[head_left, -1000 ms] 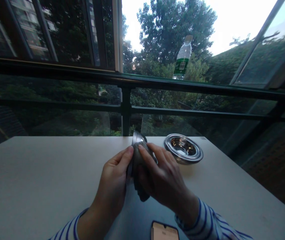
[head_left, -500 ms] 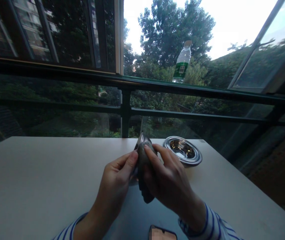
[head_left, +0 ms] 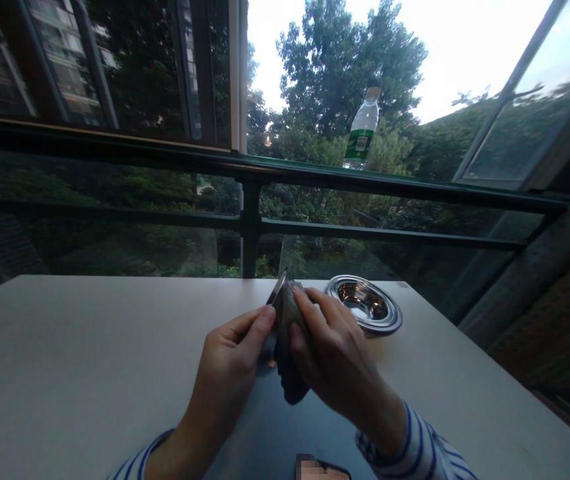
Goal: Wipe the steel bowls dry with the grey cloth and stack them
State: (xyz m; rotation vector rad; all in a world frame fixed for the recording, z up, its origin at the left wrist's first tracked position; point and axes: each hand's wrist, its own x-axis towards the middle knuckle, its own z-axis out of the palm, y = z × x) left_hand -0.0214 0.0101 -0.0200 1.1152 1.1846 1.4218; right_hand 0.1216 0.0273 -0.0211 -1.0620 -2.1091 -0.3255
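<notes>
My left hand pinches the rim of a shiny metal bowl, tilted up and seen almost edge-on above the table. A dark grey cloth is bunched in my right hand, its fingers and thumb pressing it against the bowl's right side. Below the grip the cloth's lower end hangs down. Most of the bowl is hidden behind the cloth and my fingers.
On the white table, shiny metal bowls sit stacked at the back right. A dark-edged phone lies at the near edge. Behind the table runs a dark railing, with a green-labelled plastic bottle standing on it.
My right hand has shifted slightly on the cloth, and its thumb now shows against it. A bit more of the bowl's upper rim is exposed. My left hand keeps its hold.
</notes>
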